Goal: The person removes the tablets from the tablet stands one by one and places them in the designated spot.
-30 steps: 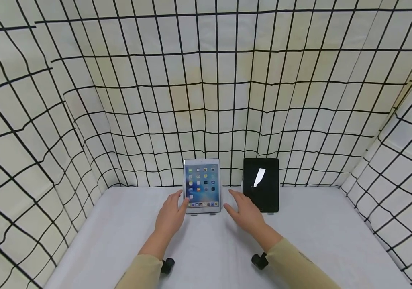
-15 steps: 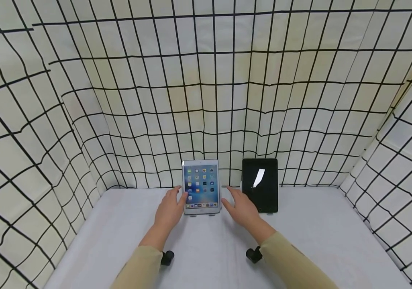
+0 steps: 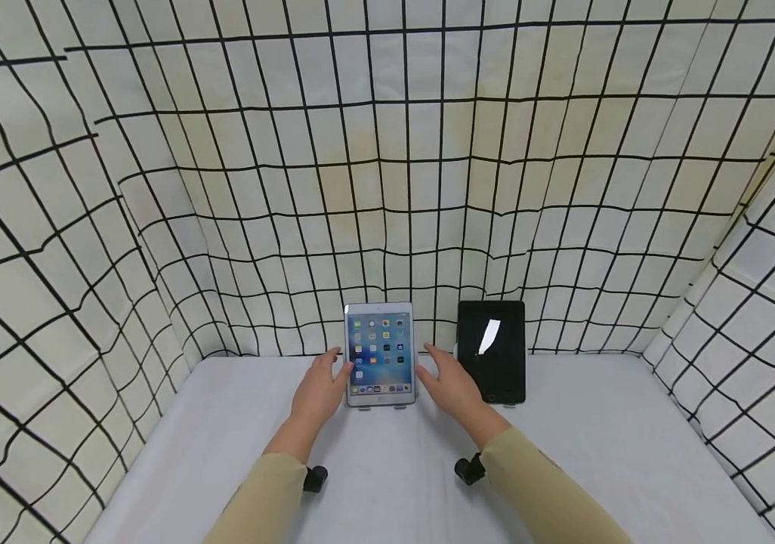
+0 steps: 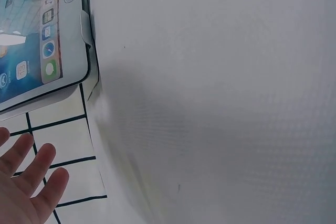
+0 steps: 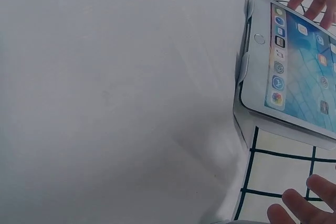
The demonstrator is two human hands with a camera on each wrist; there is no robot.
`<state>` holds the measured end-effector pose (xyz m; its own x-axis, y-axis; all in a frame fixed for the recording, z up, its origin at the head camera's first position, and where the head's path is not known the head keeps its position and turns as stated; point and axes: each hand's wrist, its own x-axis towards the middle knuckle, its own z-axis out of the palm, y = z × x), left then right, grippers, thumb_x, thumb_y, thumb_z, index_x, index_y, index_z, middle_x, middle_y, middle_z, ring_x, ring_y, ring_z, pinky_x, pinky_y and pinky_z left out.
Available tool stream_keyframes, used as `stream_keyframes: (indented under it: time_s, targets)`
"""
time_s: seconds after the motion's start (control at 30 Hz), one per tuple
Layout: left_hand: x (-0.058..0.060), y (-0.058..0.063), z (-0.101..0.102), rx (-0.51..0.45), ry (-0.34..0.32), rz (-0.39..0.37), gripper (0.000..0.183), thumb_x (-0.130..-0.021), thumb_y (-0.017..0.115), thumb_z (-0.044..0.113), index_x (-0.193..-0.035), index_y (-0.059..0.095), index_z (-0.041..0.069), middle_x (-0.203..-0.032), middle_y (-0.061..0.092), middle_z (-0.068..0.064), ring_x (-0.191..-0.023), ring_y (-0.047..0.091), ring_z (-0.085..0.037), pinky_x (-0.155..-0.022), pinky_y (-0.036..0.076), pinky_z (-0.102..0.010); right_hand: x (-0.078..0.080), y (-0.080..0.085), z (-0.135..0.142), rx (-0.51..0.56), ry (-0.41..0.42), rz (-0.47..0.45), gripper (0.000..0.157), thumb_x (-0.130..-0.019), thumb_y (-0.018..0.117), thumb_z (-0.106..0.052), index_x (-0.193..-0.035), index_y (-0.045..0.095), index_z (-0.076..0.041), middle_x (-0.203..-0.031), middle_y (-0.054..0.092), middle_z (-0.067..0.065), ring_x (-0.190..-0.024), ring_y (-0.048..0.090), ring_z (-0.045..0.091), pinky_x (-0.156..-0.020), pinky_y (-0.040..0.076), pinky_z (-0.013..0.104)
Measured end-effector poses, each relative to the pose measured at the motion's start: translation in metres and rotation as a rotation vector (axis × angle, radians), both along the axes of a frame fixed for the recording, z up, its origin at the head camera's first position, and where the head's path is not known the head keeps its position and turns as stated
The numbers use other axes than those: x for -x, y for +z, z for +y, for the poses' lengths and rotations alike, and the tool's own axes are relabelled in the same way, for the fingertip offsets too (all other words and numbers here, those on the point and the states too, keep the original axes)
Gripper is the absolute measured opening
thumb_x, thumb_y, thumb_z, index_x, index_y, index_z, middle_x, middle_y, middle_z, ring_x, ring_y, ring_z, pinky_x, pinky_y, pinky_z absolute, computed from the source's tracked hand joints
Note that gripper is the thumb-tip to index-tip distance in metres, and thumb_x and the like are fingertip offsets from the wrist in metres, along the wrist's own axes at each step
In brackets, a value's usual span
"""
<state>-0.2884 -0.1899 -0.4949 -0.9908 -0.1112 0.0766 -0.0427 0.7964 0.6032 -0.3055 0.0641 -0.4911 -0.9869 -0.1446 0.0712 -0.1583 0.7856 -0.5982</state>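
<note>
**A:** What fills the room from where you stand?

**B:** The checked backdrop [image 3: 387, 174], cream cloth with black lines, wrapping round from nine o'clock over twelve to three. Below it lies the white surface [image 3: 619, 446], running from the cloth's foot down towards six.

**A:** And standing on it?

**B:** Two tablets, both upright against the cloth at about twelve o'clock. The black tablet [image 3: 492, 351] is at one o'clock, its screen dark apart from a bright glint. Just beside it, on the nine o'clock side, is the lit tablet [image 3: 381, 353], white-framed with rows of app icons, propped on a small stand [image 5: 244, 66] whose clips hug its lower edge.

**A:** The hands?

**B:** They flank the lit one. The left hand [image 3: 319, 391] sits at its nine o'clock edge, fingers [image 4: 37, 169] straight and spread, the grip wide and holding nothing; the thumb looks to be at the frame, though I cannot tell whether it touches. The right hand [image 3: 451, 384] is at the three o'clock edge, in the gap between the two tablets, grip likewise wide with fingers extended, close to the frame but seemingly just apart from it.

**A:** Anything smaller?

**B:** Beige sleeves [image 3: 544, 491] on both forearms, and a little black wrist mount [image 3: 469, 469] under each, near six o'clock.
</note>
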Motion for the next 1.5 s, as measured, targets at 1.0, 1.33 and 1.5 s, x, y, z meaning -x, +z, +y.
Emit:
stream_keyframes:
  time_s: [1.0, 1.33, 1.5]
  targets:
    - [0.015, -0.004, 0.003, -0.088, -0.047, 0.015, 0.054, -0.104, 0.050, 0.029, -0.153, 0.034, 0.011, -0.149, 0.044, -0.013, -0.131, 0.050, -0.032, -0.105, 0.042, -0.052, 0.023, -0.009, -0.026, 0.340, -0.023, -0.099, 0.060, -0.100, 0.060, -0.027, -0.155, 0.034, -0.027, -0.145, 0.049, 0.011, -0.125, 0.052, 0.029, -0.096, 0.049, 0.049]
    - [0.014, -0.003, 0.001, -0.086, -0.036, 0.026, 0.053, -0.104, 0.052, 0.028, -0.153, 0.037, 0.014, -0.151, 0.040, -0.014, -0.133, 0.046, -0.034, -0.107, 0.040, -0.053, 0.020, -0.008, -0.030, 0.396, -0.046, -0.104, 0.061, -0.100, 0.060, -0.026, -0.155, 0.034, -0.029, -0.145, 0.049, 0.009, -0.126, 0.050, 0.029, -0.096, 0.049, 0.050]
    - [0.014, -0.003, 0.000, -0.073, -0.029, 0.052, 0.052, -0.102, 0.056, 0.027, -0.151, 0.042, 0.014, -0.153, 0.036, -0.017, -0.139, 0.038, -0.039, -0.109, 0.036, -0.054, 0.017, -0.009, -0.029, 0.398, -0.044, -0.073, 0.063, -0.099, 0.061, -0.027, -0.155, 0.034, -0.027, -0.148, 0.045, 0.010, -0.134, 0.045, 0.032, -0.104, 0.042, 0.054]
